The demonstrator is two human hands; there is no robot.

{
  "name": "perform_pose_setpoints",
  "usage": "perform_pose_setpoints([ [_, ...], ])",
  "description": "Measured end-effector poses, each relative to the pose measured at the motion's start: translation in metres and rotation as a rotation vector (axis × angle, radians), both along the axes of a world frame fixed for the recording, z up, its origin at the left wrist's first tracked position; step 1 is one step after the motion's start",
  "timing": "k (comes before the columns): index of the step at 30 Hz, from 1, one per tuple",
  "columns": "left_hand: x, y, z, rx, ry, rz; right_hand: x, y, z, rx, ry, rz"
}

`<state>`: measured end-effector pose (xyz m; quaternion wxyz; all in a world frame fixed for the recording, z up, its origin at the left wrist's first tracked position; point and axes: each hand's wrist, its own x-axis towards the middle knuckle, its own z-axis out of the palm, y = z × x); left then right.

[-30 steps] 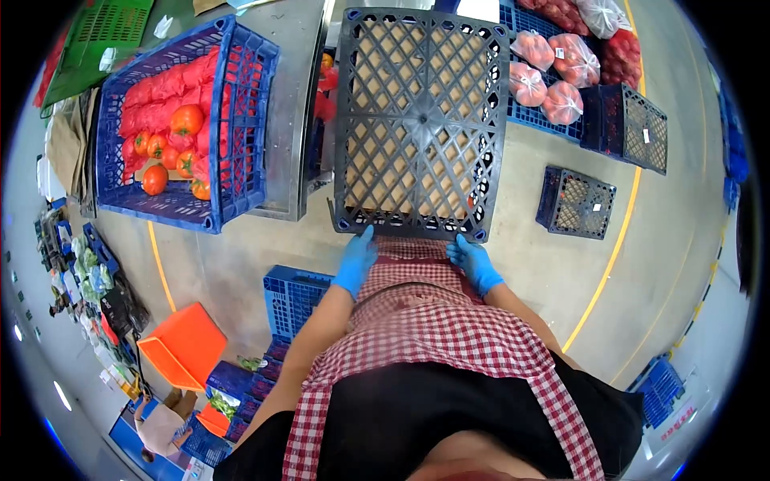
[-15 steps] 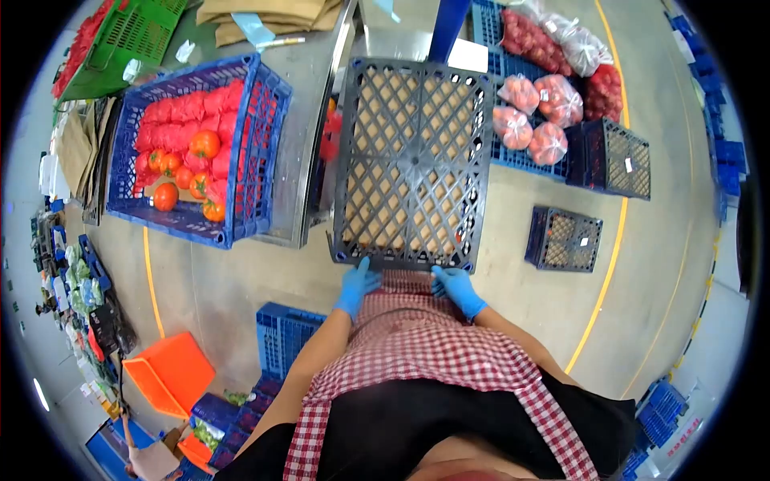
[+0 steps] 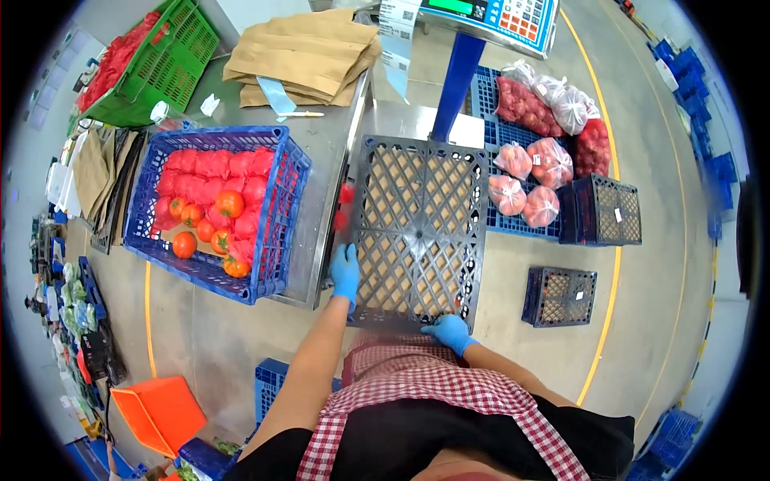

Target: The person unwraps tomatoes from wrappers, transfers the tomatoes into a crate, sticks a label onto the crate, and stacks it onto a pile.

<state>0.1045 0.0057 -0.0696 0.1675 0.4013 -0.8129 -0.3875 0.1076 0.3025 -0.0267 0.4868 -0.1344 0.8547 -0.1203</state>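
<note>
Our blue-gloved hands are on a black plastic crate (image 3: 419,234): left hand (image 3: 345,272) along its left side, right hand (image 3: 451,332) at its near edge. We cannot tell whether either grip is closed. Diamond lattice spans the crate's rectangular top, tan showing through. Left of our grip, glossy round tomatoes (image 3: 228,204) sit in a slotted blue basket (image 3: 277,232). Beyond it, a label strip (image 3: 395,56) carries square printed codes, its text too small to read.

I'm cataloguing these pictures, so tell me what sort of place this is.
Probably a produce packing area: loose tomatoes in a blue crate, bagged produce on a blue pallet, and a digital scale suggest it.
</note>
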Motion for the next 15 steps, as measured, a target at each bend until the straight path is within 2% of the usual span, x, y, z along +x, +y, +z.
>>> perform_pose_setpoints([
  [1,-0.005,-0.012,-0.010,0.087,-0.110,-0.088,0.001,0.000,-0.001,-0.021,-0.010,-0.002],
  [4,-0.007,-0.008,-0.030,0.174,0.107,0.030,0.004,-0.001,-0.003,-0.022,0.002,-0.001],
  [5,-0.007,-0.012,-0.033,0.355,0.121,0.046,0.003,0.000,-0.005,-0.033,0.024,-0.026],
  [8,-0.007,-0.019,-0.037,0.539,0.162,0.068,0.005,0.003,-0.011,-0.056,0.035,-0.056],
  [10,-0.010,-0.019,-0.037,0.476,0.152,0.082,-0.002,-0.001,-0.010,-0.053,0.001,-0.023],
  [12,-0.008,-0.019,-0.033,0.538,0.058,0.058,-0.003,-0.001,-0.008,-0.016,0.020,0.002],
  [14,-0.011,-0.008,-0.036,0.115,-0.055,0.042,0.000,0.001,-0.010,0.016,0.039,-0.019],
  [15,-0.020,0.001,-0.006,0.147,-0.179,0.057,0.002,0.003,-0.013,0.003,-0.013,-0.029],
])
